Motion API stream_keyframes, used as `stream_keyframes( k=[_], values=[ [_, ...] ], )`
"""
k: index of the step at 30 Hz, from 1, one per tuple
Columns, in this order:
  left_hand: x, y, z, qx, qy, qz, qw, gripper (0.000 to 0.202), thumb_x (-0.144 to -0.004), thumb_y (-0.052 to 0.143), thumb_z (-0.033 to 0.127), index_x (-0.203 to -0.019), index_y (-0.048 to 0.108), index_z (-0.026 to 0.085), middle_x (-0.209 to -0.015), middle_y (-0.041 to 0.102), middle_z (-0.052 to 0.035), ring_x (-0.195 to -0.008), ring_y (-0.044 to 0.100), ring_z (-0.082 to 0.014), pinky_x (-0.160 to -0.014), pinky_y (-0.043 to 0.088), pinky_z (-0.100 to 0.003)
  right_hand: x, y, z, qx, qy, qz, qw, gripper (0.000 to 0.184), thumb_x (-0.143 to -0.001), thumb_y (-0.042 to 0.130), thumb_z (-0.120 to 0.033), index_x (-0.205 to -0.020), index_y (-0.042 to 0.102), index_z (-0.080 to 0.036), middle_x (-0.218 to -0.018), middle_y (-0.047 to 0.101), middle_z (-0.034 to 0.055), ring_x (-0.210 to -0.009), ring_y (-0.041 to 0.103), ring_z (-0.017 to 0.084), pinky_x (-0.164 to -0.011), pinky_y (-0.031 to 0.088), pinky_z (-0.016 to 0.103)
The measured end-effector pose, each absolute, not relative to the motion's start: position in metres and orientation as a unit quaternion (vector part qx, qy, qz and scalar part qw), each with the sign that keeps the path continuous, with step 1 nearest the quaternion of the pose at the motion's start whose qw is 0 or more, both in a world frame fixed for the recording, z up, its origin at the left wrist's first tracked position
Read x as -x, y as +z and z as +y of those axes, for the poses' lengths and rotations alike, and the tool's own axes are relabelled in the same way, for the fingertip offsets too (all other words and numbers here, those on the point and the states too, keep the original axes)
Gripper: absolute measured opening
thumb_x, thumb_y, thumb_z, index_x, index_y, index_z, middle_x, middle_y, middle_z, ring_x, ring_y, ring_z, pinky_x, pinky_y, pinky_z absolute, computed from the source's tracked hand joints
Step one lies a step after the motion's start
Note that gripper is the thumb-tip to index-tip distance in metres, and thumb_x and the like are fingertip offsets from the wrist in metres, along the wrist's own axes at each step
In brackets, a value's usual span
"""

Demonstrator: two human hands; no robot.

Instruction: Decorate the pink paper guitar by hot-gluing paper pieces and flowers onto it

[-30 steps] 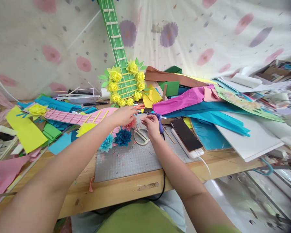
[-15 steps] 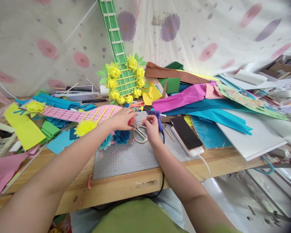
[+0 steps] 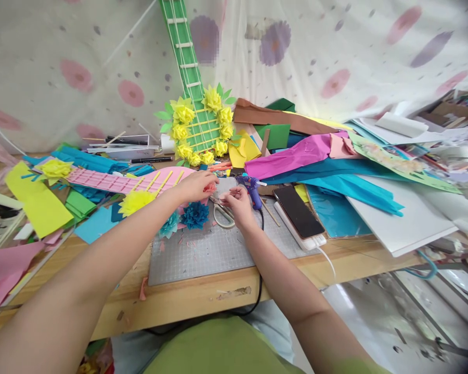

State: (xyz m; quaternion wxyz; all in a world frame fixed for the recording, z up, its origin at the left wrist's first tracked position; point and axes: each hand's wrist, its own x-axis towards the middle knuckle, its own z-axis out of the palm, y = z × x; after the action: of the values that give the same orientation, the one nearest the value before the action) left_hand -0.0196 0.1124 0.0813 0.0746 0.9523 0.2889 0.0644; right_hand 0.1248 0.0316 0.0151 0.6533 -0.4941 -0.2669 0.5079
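Note:
My left hand [image 3: 197, 185] is closed round a small red-pink paper flower [image 3: 210, 187], held over the lower end of a pink paper guitar [image 3: 117, 183]. My right hand [image 3: 236, 201] pinches at the same spot from the right, fingers closed on something I cannot make out. Scissors [image 3: 221, 214] lie just under both hands on a grey cutting mat [image 3: 210, 252]. A dark blue paper flower [image 3: 195, 215] and a teal one [image 3: 170, 226] sit beside my left wrist. A blue glue gun [image 3: 252, 187] lies right of my right hand.
A green paper guitar with yellow flowers [image 3: 198, 130] leans on the draped cloth behind. A phone [image 3: 298, 212] lies on the mat's right edge. Coloured paper sheets [image 3: 327, 166] are piled right and left. The wooden table edge [image 3: 203, 301] runs near my body.
My left hand drew back from the far clutter to the pink guitar's end and closed on the red-pink flower. My right hand shifted slightly left to meet it.

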Motion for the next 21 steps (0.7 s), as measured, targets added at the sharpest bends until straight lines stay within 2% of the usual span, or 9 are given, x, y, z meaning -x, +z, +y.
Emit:
stream_keyframes(
  k=[5,10,15,21],
  values=[
    [0.022,0.086,0.110,-0.942,0.071,0.307,0.118,0.030,-0.080,0.051,0.024,-0.109,0.058,0.019,-0.118,0.059,-0.0080,-0.111,0.053,-0.0219,-0.094,0.042,-0.037,-0.121,0.017,0.030,0.489,0.564,-0.258,0.614,0.032,-0.056,0.060,-0.013,-0.080,0.041,-0.023,-0.061,0.062,-0.0061,-0.058,0.064,0.012,-0.055,0.052,0.024],
    [0.022,0.085,0.109,-0.943,0.113,0.281,0.140,0.023,-0.082,0.049,0.022,-0.102,0.060,0.021,-0.114,0.057,-0.0080,-0.111,0.051,-0.0211,-0.093,0.043,-0.038,-0.121,0.020,0.030,0.494,0.578,-0.284,0.585,0.026,-0.057,0.060,-0.012,-0.078,0.047,-0.022,-0.059,0.061,-0.0075,-0.052,0.060,0.008,-0.053,0.050,0.020],
    [0.023,0.076,0.115,-0.954,0.098,0.259,0.116,0.025,-0.077,0.047,0.010,-0.077,0.069,0.021,-0.114,0.052,-0.0072,-0.114,0.048,-0.0214,-0.098,0.040,-0.040,-0.121,0.019,0.030,0.503,0.566,-0.315,0.571,0.017,-0.059,0.054,-0.014,-0.075,0.053,-0.021,-0.056,0.057,-0.0085,-0.049,0.054,0.006,-0.046,0.047,0.017],
    [0.025,0.080,0.111,-0.966,0.074,0.241,0.063,0.024,-0.075,0.047,0.010,-0.073,0.069,0.020,-0.118,0.053,-0.0081,-0.115,0.047,-0.0235,-0.099,0.038,-0.040,-0.121,0.016,0.030,0.507,0.568,-0.317,0.566,0.008,-0.062,0.052,-0.013,-0.066,0.055,-0.020,-0.055,0.057,-0.0064,-0.049,0.053,0.006,-0.047,0.048,0.017]
  ],
)
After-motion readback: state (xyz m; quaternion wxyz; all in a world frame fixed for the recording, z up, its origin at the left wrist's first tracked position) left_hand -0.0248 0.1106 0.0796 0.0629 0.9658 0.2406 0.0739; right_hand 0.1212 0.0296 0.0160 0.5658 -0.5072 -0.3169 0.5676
